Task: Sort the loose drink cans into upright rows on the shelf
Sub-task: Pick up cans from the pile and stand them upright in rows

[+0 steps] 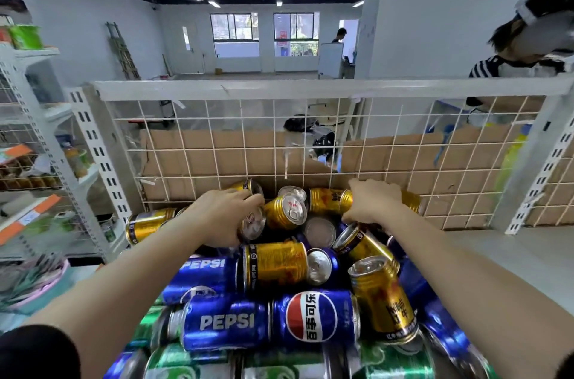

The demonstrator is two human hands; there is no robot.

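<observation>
Reaching deep into the pile of cans (279,273), both hands are working at its far end. In the head view, the left hand (224,217) has its fingers curled round a silver-ended can (253,225) that lies on its side at the far left of the heap. The right hand (372,201) is clasped over a gold can (326,200) lying lengthwise against the wire mesh back (248,136). Gold cans fill the far part of the pile, blue Pepsi cans (226,321) the middle and green cans (192,360) the near edge, nearly all on their sides and stacked on one another. I cannot pick out an upright row anywhere. The shelf (503,257) shows bare surface to the right of the heap.

The step in hand looks like lifting these two cans free. It would go best by raising each straight up so its neighbours do not roll. Then turn it tab-up and stand it on the bare right side, hard against the mesh. Keeping each colour together should give straight rows.
</observation>
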